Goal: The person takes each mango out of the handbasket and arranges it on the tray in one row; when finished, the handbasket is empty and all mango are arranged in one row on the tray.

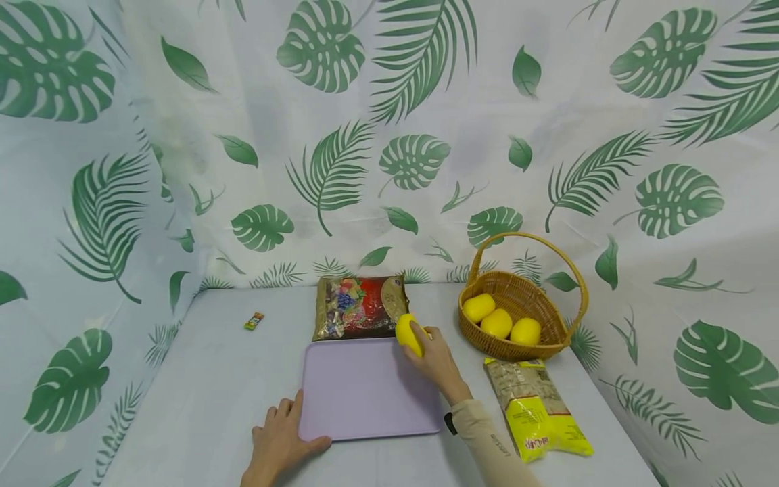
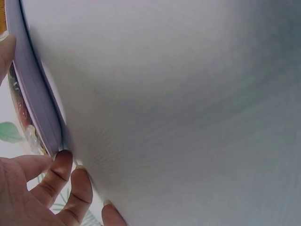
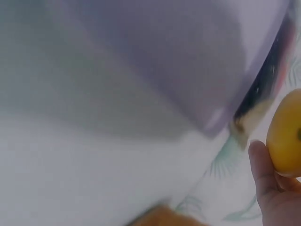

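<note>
In the head view, a flat lilac tray (image 1: 371,389) lies on the table. My left hand (image 1: 280,436) rests at its near left corner, thumb along the front edge and index finger against the left edge. In the left wrist view, the fingers (image 2: 77,195) look spread and slightly bent by the tray rim (image 2: 35,89). My right hand (image 1: 441,362) grips a yellow oval fruit (image 1: 406,333), mango-like, above the tray's far right corner. The right wrist view shows that fruit (image 3: 287,134) at its right edge, with a dark spot on its skin.
A wicker basket (image 1: 508,348) with a tall handle holds several similar yellow fruits (image 1: 497,324) at the right. Before it lies a yellow-and-clear bag (image 1: 541,409). A red-gold packet (image 1: 362,308) lies behind the tray; a small wrapped snack (image 1: 253,320) is at left. Leaf-printed cloth surrounds the table.
</note>
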`<state>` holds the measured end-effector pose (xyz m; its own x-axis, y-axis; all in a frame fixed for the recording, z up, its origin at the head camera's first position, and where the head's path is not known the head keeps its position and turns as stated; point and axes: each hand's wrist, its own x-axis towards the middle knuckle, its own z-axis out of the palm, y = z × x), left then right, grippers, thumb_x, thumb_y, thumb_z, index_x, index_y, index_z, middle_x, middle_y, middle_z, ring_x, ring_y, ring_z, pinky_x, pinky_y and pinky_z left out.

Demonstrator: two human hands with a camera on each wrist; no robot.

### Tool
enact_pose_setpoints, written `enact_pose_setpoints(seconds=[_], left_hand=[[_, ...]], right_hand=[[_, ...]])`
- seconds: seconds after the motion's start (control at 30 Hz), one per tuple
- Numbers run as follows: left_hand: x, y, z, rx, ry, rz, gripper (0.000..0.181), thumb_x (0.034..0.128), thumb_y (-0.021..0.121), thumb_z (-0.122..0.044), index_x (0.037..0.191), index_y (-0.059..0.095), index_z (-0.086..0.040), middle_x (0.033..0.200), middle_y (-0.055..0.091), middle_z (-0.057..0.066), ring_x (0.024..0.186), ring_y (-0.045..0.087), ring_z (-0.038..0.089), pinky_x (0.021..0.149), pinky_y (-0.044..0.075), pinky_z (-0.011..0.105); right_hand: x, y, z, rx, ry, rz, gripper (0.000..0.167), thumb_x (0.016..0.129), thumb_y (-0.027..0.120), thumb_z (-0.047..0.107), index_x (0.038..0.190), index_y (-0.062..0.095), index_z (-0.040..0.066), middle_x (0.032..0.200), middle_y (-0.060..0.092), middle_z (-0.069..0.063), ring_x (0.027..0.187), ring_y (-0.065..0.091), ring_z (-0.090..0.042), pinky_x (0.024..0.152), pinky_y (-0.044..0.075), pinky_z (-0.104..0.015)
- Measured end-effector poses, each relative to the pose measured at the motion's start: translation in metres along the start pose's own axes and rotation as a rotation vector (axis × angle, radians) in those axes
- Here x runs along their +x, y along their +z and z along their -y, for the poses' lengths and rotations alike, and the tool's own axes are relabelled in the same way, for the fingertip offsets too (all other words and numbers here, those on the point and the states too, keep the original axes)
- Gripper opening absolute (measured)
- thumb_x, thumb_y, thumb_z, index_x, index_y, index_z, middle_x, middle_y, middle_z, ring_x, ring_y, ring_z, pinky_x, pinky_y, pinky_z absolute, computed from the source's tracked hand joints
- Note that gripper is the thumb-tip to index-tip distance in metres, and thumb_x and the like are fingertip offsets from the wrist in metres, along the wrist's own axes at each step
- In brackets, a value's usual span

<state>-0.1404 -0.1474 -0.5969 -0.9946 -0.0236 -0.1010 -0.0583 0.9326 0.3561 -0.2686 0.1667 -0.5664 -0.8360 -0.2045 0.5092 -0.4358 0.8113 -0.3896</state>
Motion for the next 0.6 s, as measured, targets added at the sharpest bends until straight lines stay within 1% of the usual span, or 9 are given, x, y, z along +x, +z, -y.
enact_pose_setpoints(seconds=[0.1,0.17,0.27,0.3,0.47,0.53,0.6], left_hand=[[0.001,0.0,0.0,0.002,-0.001,-0.003,0.118,0.0625,0.078,-0.076,0.15,0.043,-0.003,0.127,0.058,0.019,0.103,0.053,0.034,0.076,0.048,0.068],[0.001,0.0,0.0,0.003,0.0,-0.004,0.118,0.0624,0.078,-0.075,0.149,0.044,-0.003,0.127,0.058,0.019,0.103,0.054,0.034,0.075,0.048,0.068],[0.002,0.0,0.0,0.003,-0.013,0.008,0.119,0.0616,0.079,-0.076,0.149,0.044,-0.004,0.127,0.058,0.019,0.104,0.054,0.034,0.077,0.048,0.068],[0.003,0.001,0.0,0.005,-0.018,0.013,0.119,0.0614,0.078,-0.076,0.149,0.044,-0.004,0.127,0.058,0.019,0.104,0.054,0.034,0.077,0.048,0.068],[0.004,0.002,-0.001,0.015,-0.041,0.038,0.12,0.0601,0.078,-0.077,0.149,0.045,-0.004,0.126,0.058,0.019,0.102,0.054,0.034,0.079,0.048,0.069],[0.004,0.002,-0.001,0.019,-0.044,0.04,0.12,0.0599,0.078,-0.078,0.149,0.045,-0.004,0.126,0.058,0.018,0.102,0.054,0.034,0.08,0.048,0.069],[0.004,0.002,-0.001,0.021,-0.042,0.037,0.12,0.0599,0.078,-0.078,0.148,0.045,-0.004,0.125,0.058,0.018,0.102,0.054,0.034,0.079,0.048,0.069]], right_hand=[[-0.001,0.01,0.01,0.022,-0.02,0.006,0.054,0.086,0.075,0.026,0.133,0.061,0.003,0.107,0.06,-0.028,0.08,0.061,-0.032,0.065,0.053,-0.042],[-0.002,0.017,0.018,0.038,-0.015,0.028,0.055,0.086,0.075,0.026,0.134,0.061,0.004,0.107,0.061,-0.028,0.082,0.061,-0.032,0.067,0.051,-0.041],[-0.004,0.025,0.032,0.061,0.012,0.096,0.056,0.087,0.074,0.027,0.137,0.06,0.006,0.111,0.062,-0.027,0.087,0.061,-0.031,0.07,0.05,-0.039],[-0.004,0.029,0.036,0.059,0.01,0.117,0.056,0.087,0.074,0.027,0.137,0.06,0.006,0.112,0.062,-0.027,0.088,0.061,-0.031,0.07,0.051,-0.039],[-0.008,0.044,0.052,0.052,0.025,0.234,0.056,0.089,0.071,0.029,0.139,0.058,0.009,0.115,0.06,-0.026,0.093,0.06,-0.031,0.075,0.053,-0.042],[-0.009,0.048,0.058,0.05,0.031,0.269,0.056,0.088,0.07,0.03,0.139,0.058,0.01,0.115,0.059,-0.025,0.092,0.06,-0.03,0.075,0.053,-0.042],[-0.009,0.052,0.063,0.047,0.038,0.297,0.056,0.089,0.07,0.031,0.14,0.058,0.011,0.113,0.057,-0.023,0.089,0.058,-0.027,0.074,0.051,-0.04]])
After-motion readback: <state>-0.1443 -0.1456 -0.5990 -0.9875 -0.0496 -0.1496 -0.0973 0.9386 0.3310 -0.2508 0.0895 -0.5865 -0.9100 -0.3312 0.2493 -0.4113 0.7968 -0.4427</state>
